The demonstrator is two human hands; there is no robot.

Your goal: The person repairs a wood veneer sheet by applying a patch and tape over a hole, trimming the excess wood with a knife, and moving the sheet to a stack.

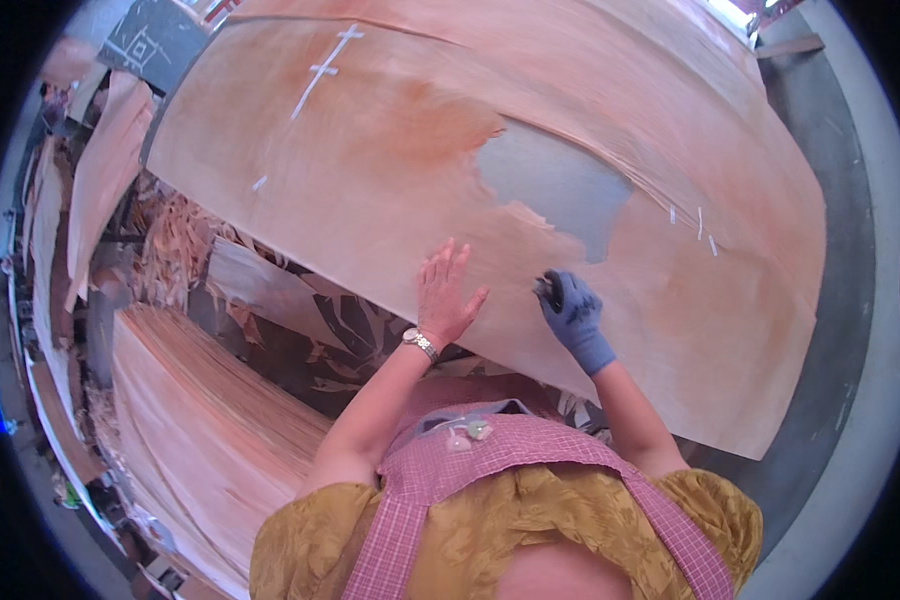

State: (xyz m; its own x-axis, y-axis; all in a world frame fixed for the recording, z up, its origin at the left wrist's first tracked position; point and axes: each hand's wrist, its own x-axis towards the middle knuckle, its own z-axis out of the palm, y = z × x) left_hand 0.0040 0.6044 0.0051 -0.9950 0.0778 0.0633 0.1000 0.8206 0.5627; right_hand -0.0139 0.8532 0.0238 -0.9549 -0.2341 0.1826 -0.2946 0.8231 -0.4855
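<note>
Wood sheet [370,190], thin and pinkish tan, lies spread across the grey table [842,180] in front of me, its near edge just beyond my apron [500,440]; a ragged gap [555,180] opens in it ahead of my hands, and a smooth grey surface shows through there; my left hand [445,302] is bare and rests flat on the sheet, to the left of the gap and nearer to me, its fingers stretched out and gripping nothing; a metal watch [421,344] sits on that wrist; my right hand [572,312] wears a blue glove and is near the close end of the gap, its fingers curled round a small dark thing [545,288]; too little of that thing shows for me to tell what it is, nor can I tell whether it touches the wood; my two hands are apart, with plain wood between them; white tape [322,70] marks the sheet toward its far left, one long line with two short crosspieces, and three short strips [700,225] lie to the right of the gap; beyond it, more thin wood [610,70] overlaps along the far side; to my left stands a thick stack of sheets [190,400] with layered edges, and torn scraps [175,240] lie heaped beyond it.
</note>
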